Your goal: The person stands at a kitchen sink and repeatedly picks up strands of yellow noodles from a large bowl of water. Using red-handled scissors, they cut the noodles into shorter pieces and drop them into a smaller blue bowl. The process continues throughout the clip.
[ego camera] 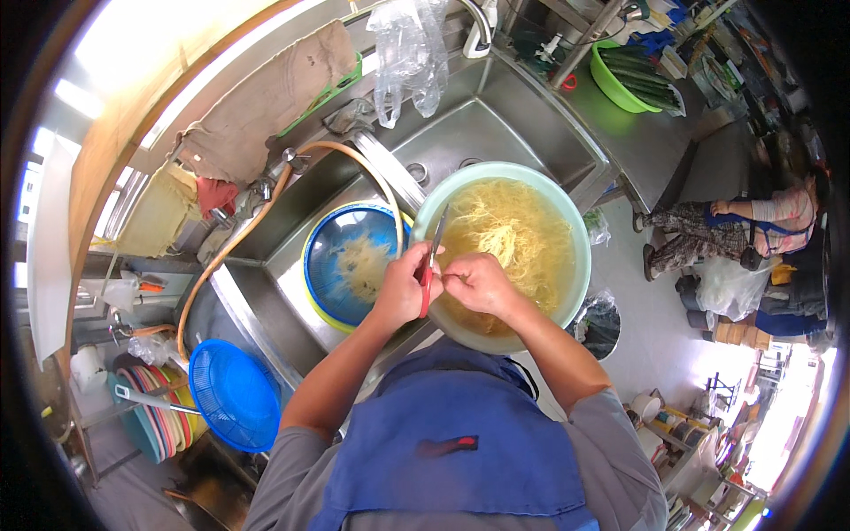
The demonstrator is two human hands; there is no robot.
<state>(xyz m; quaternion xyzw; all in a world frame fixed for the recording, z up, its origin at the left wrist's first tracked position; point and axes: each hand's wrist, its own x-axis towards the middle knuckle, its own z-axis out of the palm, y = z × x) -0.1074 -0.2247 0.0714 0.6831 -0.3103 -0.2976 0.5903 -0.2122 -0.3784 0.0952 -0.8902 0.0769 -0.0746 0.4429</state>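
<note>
My left hand (398, 285) holds red-handled scissors (426, 287), their blades pointing up and away over the rim of a large pale-green basin (580, 265). Close beside it, over the basin's near-left part, is my right hand (483, 282), with thumb and fingers pinched together. Whatever lies between those fingertips is too small to make out. Thin, pale-yellow shredded strands (501, 235) soak in yellowish water in the basin. To the left, a blue colander (320, 265) holds a smaller clump of pale strands (362, 269) and sits in a yellow-rimmed vessel inside the sink.
Stainless steel sinks (425, 143) lie ahead, with an orange hose (232, 247) curving into the blue colander. Another blue basket (234, 396) stands at lower left. A green bowl of cucumbers (627, 79) rests on the right counter (624, 133). Another person (730, 226) stands at far right.
</note>
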